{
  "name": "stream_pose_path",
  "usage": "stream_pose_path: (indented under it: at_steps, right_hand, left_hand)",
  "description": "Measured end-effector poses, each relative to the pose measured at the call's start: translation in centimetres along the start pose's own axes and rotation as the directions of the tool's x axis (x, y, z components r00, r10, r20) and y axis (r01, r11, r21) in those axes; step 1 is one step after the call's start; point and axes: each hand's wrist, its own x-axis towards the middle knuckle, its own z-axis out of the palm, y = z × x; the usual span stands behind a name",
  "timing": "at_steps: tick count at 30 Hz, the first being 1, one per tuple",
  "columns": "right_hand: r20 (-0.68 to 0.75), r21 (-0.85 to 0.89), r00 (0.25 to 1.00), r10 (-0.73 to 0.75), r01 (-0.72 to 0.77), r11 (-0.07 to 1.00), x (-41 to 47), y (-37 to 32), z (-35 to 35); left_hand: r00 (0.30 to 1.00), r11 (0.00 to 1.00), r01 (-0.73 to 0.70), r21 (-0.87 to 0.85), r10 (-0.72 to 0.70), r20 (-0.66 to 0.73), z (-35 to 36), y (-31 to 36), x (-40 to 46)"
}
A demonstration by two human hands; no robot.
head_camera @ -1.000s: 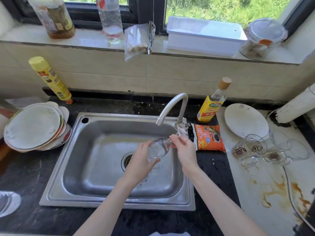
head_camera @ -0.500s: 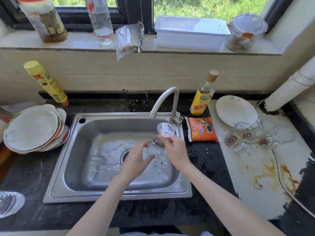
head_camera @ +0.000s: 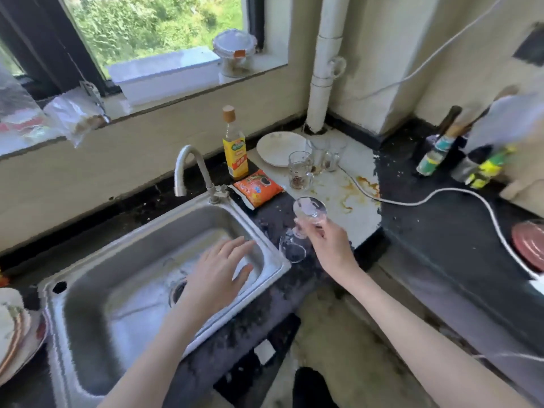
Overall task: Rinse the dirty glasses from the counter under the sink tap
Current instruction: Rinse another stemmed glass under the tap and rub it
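Observation:
My right hand (head_camera: 331, 247) grips a clear glass mug (head_camera: 306, 222) above the dark counter, just right of the steel sink (head_camera: 123, 290); the mug is tilted, its base up and its handle hanging down. My left hand (head_camera: 219, 272) hovers flat with spread fingers over the sink's right side and holds nothing. The curved tap (head_camera: 188, 169) stands at the sink's back edge; no water shows. Three dirty glass mugs (head_camera: 312, 166) with brown residue stand on the white counter patch beside a white plate (head_camera: 279, 148).
A yellow oil bottle (head_camera: 234, 147) and an orange packet (head_camera: 257, 188) lie between tap and mugs. A white cable (head_camera: 441, 195) runs across the stained counter. Bottles (head_camera: 459, 151) crowd the far right. Stacked plates (head_camera: 14, 328) sit left of the sink.
My right hand has carried the mug out of the sink to the right, over the counter. My left hand has let go of it and stays over the basin. My view has swung right.

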Motion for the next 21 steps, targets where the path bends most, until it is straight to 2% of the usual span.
stream_pose_path:
  at_steps: [2,4,8,11,15,21]
  right_hand:
    - [-0.109,0.015,0.993,0.045,-0.044,0.999,-3.1,0.2,-3.7]
    - [-0.160,0.026,0.984,0.083,-0.080,0.996,-5.4,0.2,-6.5]
    - [-0.369,0.060,0.919,0.141,-0.128,0.990,-12.6,1.3,-13.6]
    - [-0.488,0.044,0.857,0.164,-0.163,0.986,-18.3,2.7,-18.2]
    - [-0.640,0.087,0.741,0.203,-0.192,0.978,-26.2,4.6,-24.5]
    - [-0.786,0.087,0.587,0.193,-0.204,0.975,-37.9,6.0,-34.2]
  left_hand:
    - [0.994,0.994,-0.104,-0.027,0.105,0.010,0.0,3.0,0.3]
    - [0.988,0.987,-0.145,-0.068,0.148,0.047,0.2,5.3,0.6]
    - [0.931,0.933,-0.343,-0.106,0.353,0.090,1.3,12.6,1.1]
    - [0.857,0.863,-0.499,-0.076,0.505,0.099,1.6,18.6,2.0]
    - [0.725,0.731,-0.680,-0.057,0.682,0.092,1.2,28.1,2.2]
    - [0.606,0.612,-0.781,-0.125,0.791,0.086,4.1,41.7,-2.3]
